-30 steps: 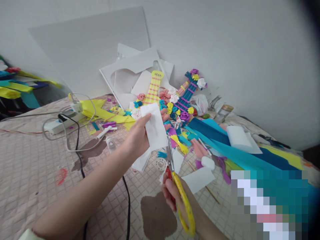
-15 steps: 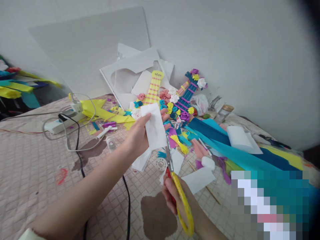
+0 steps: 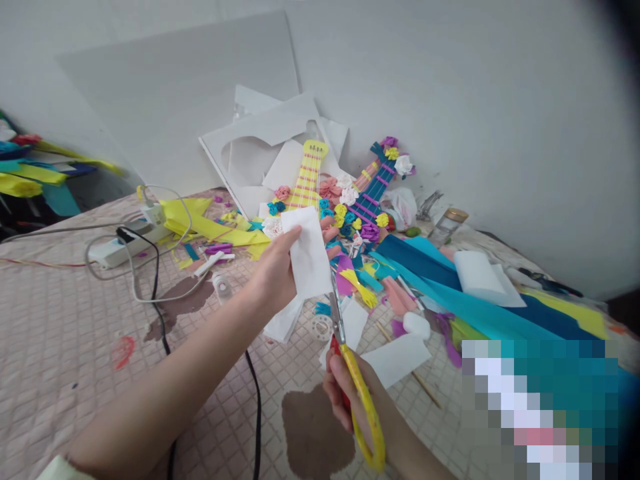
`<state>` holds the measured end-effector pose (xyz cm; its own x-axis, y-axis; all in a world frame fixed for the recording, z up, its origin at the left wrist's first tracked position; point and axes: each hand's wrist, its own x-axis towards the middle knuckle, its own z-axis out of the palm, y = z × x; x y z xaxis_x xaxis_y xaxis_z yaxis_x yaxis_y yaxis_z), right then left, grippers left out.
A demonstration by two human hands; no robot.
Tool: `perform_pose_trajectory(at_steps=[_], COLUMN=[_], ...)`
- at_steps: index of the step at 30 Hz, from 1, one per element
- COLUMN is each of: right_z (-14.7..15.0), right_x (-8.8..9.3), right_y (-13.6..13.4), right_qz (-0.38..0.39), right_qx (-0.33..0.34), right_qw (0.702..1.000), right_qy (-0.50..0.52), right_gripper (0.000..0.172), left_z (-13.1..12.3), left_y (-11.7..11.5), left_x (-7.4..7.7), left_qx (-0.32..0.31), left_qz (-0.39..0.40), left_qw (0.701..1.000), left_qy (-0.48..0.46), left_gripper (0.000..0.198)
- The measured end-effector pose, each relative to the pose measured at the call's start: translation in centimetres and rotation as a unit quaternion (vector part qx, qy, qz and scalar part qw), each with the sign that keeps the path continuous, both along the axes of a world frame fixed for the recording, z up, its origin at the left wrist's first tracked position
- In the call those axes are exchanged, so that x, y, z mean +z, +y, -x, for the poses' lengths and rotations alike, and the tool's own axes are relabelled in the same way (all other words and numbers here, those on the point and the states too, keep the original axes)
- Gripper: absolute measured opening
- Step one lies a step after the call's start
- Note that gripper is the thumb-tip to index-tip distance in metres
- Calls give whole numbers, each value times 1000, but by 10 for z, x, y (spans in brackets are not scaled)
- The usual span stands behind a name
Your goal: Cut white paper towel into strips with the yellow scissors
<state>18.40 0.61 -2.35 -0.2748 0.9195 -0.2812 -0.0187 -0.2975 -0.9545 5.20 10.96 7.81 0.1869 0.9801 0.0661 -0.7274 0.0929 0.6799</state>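
Note:
My left hand grips a white strip of paper, thumb on its front and fingers behind. In my right hand is a pair of scissors with yellow and red handles, blades pointing up. The blade tips are at the lower right edge of the paper; whether they touch it I cannot tell. Behind the paper stands a yellow paper guitar with paper roses round it. A dark blue paper guitar leans to its right. Beneath my hands lie a white spool and white paper scraps.
A power strip with loose cables lies at left, and a black cable runs toward me. Blue paper sheets, a white roll and a glass jar are at right. A cut-out white board leans on the wall.
The scissors' yellow handle has shifted slightly left, along with my right hand. My left hand and the paper stay almost still.

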Motion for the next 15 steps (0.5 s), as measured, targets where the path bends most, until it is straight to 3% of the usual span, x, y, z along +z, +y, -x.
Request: perform_pose_trajectory(at_steps=[15], right_z=[-2], right_x=[-6], right_y=[0], right_qz=[42], right_qx=[15], right_qw=[998], right_qy=[36], right_gripper=[49], left_z=[-1], left_y=[-1], left_x=[0], left_qx=[3], left_qz=[-1], left_qw=[1000], left_qy=[-8], left_gripper=[36])
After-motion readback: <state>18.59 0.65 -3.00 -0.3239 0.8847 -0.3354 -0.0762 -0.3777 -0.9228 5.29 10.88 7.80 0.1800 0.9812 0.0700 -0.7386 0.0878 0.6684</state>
